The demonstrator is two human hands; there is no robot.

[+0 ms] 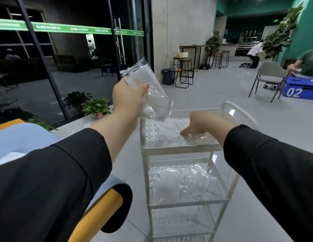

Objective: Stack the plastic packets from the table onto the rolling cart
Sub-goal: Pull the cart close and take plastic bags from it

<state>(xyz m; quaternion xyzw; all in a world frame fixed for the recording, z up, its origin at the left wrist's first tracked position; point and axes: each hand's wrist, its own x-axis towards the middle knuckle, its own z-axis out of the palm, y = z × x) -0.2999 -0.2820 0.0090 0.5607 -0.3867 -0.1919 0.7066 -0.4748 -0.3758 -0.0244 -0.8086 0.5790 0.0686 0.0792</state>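
Note:
A white rolling cart (176, 149) with perforated shelves stands in front of me. My left hand (128, 97) grips a bunch of clear plastic packets (152, 95) in the air above the cart's top left corner. My right hand (198, 124) rests on the top shelf with straight fingers pressing down on clear packets (168, 129) lying flat there. Several more clear packets (183, 180) lie spread on the middle shelf. The lower shelf shows only its perforated floor.
A table edge with a light blue surface (26, 138) and an orange rim (99, 208) lies at my left. Potted plants (94, 106) sit by the glass wall. Stools (184, 72), a bin (168, 75), a grey chair (269, 77) and seated people are farther back on the tiled floor.

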